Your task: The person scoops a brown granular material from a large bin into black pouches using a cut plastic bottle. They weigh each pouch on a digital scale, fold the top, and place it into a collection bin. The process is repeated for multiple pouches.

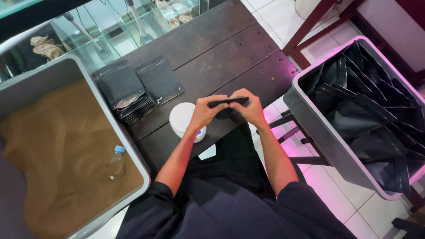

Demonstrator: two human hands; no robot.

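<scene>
Both my hands hold one black pouch (228,102) by its top edge, above the front of the dark wooden table (230,53). My left hand (205,111) pinches the left end and my right hand (250,106) pinches the right end. A small white round scale (182,118) sits on the table just left of my left hand. A stack of flat black pouches (128,90) lies further left, with a single pouch (159,79) beside it.
A big grey bin (133,150) at left holds brown powder (57,150) and a small plastic bottle (116,160). A grey bin (325,139) at right is full of black pouches (372,106). Glass tanks (133,22) stand behind the table; a wooden chair frame (310,26) is at top right.
</scene>
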